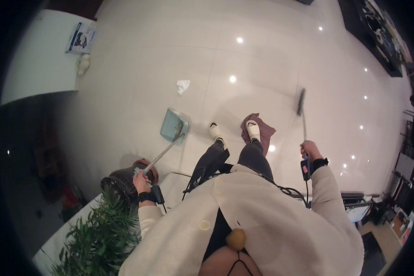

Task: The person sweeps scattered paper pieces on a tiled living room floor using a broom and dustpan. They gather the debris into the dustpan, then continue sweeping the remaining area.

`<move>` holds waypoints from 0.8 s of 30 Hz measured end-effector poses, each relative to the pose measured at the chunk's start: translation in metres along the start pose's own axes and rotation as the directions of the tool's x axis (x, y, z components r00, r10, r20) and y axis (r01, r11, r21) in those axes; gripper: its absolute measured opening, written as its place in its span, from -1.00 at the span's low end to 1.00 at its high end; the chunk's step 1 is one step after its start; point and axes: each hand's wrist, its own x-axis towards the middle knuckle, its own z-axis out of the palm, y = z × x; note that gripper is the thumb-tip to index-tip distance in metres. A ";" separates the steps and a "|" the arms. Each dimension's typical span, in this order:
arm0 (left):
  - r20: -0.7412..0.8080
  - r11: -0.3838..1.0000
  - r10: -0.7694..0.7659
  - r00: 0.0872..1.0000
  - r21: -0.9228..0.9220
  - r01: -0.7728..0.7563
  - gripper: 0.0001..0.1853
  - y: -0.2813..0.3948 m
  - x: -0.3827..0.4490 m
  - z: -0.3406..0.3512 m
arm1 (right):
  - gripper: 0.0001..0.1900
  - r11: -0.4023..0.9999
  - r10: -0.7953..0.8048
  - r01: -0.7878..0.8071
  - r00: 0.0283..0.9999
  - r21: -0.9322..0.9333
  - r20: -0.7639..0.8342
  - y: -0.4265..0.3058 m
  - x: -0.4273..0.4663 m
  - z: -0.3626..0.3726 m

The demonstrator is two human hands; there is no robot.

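My left hand (141, 181) grips the top of a long-handled dustpan (171, 125), whose blue-green pan rests on the floor at the left with some dark bits inside. On the other side, my right hand (311, 150) is closed around the handle of a broom (301, 102). Its dark, narrow head is out to the right and looks slightly blurred. A crumpled white tissue (183, 87) lies on the floor beyond the dustpan. Under my right slipper (253, 129) is a purplish-brown cloth (267, 130), spread partly to the side.
Glossy pale tiles (262, 58) cover the floor. A dark pot (124, 179) and a leafy plant (96, 227) stand close by my left arm. Far left are a white surface (41, 58) and a printed box (81, 38). A cluttered black table (369, 34) stands far right.
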 end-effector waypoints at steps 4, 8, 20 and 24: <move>0.043 0.995 0.039 0.998 0.087 -0.042 -0.81 0.025 0.033 -0.013 | -0.84 0.998 0.021 -0.011 0.987 -0.062 0.161 0.017 -0.060 0.094; 0.085 0.997 0.036 0.996 0.065 -0.042 -0.81 0.037 0.059 -0.009 | -0.80 0.993 -0.120 0.117 0.904 0.031 0.411 -0.004 -0.091 0.174; 0.156 0.954 0.069 0.985 0.279 -0.111 -0.79 0.062 0.111 -0.001 | -0.50 0.949 -0.284 0.314 0.880 -0.017 0.381 0.019 -0.105 0.225; 0.160 0.936 0.039 0.986 0.339 -0.092 -0.80 0.072 0.119 0.005 | -0.43 0.938 -0.325 0.336 0.938 -0.088 0.122 0.074 -0.131 0.214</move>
